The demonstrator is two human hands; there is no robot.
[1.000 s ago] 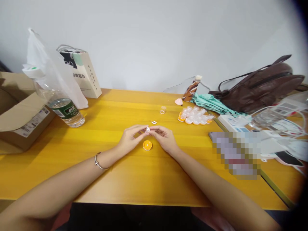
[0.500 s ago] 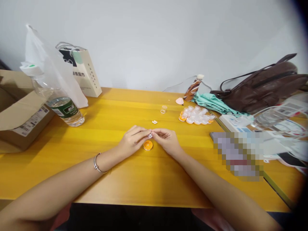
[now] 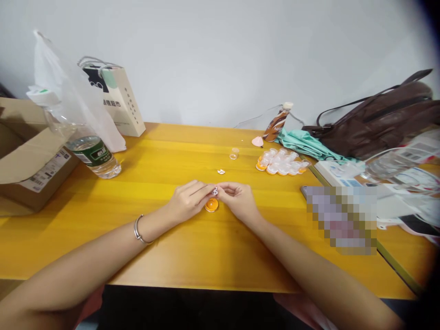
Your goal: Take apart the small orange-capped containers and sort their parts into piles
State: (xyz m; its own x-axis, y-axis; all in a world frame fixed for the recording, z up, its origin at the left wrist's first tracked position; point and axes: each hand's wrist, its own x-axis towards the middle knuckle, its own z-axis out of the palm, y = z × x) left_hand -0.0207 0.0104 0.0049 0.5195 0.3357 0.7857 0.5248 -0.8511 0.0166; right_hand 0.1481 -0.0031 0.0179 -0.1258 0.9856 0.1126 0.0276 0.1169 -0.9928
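Observation:
Between the fingertips of both hands is a small white openwork piece [image 3: 215,191], partly covered by the fingers. My left hand [image 3: 189,200] pinches it from the left, and my right hand [image 3: 238,198] pinches it from the right. Just below the fingertips, a round orange cap-like base [image 3: 211,205] lies on the table. A second white openwork piece [image 3: 221,172] rests a little beyond the hands. Farther back stands a small clear plastic cup [image 3: 234,154].
Clear domed pieces on orange bases [image 3: 282,162] sit clustered right of centre, near a brown drink bottle [image 3: 277,123]. A phone-like blurred object [image 3: 338,220] lies at right. A large water bottle [image 3: 92,156] and an open cardboard box [image 3: 37,183] stand at left.
The hands hold almost the same place, still pinching the white piece, which looks slightly turned. The whole view has shifted a little.

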